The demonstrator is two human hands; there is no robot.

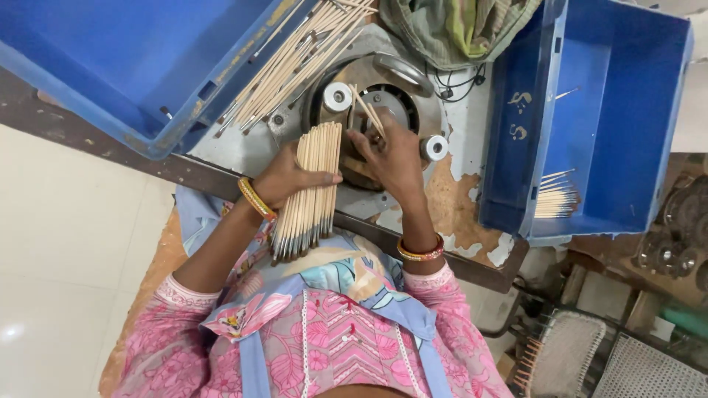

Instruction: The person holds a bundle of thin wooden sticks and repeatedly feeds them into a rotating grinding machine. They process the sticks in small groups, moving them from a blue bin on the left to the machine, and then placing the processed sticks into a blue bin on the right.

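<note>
Bundle of brush handles (313,188) gripped by left hand (284,177) fingers; right hand (391,155) pinches two sticks (366,109) (over the machine (383,81)).

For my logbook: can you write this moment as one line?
left hand: grips brush bundle | right hand: holds few brushes at round machine | blue crate: some brushes

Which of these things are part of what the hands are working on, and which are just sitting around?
In use:
left hand gripping brush bundle
right hand feeding single brushes into round machine

Lying about:
loose brushes
right blue crate
cloth
</note>
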